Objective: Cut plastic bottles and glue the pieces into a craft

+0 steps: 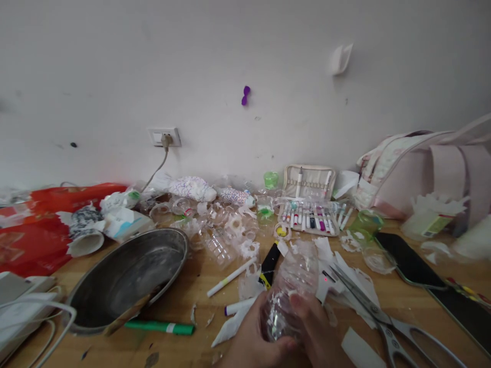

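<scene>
Near the bottom centre, a clear plastic bottle (pixel 297 273) lies between my two hands, its near end toward me. My left hand (pixel 251 332) wraps round its left side, and my right hand (pixel 316 327) closes on its right side. Just beyond my left hand is a black and yellow cutter (pixel 270 265). A purple-capped white marker (pixel 240 305) lies beside that hand. To the right of my right hand, large metal scissors (pixel 378 314) rest over white paper scraps (pixel 358 286).
At left are a metal pan (pixel 130 278), a green marker (pixel 163 327) and a white power strip (pixel 19 306). Plastic pieces (pixel 218 245) and an open marker case (pixel 309 220) stand behind. A phone (pixel 408 260) and pink bag (pixel 410 174) are at right.
</scene>
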Demonstrator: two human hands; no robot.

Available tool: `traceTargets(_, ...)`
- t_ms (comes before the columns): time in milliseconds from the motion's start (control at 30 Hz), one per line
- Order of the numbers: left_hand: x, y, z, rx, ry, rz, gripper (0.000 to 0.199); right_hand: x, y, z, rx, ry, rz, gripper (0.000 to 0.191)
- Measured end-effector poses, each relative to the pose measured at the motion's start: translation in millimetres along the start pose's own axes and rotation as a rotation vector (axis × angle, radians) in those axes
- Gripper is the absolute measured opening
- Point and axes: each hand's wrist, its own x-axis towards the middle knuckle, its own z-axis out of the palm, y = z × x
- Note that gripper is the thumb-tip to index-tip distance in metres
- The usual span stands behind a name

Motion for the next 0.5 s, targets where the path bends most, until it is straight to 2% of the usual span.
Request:
traceTargets(200,-3,6,3.5,0.006,-0.022,-0.008,0.067,3,7,-6,-0.013,0.041,0.009,0.049)
traceTargets(500,1,12,4.8,-0.063,-0.067,-0.040,0.068,11,15,-13,-0.002,0.012,0.023,0.054)
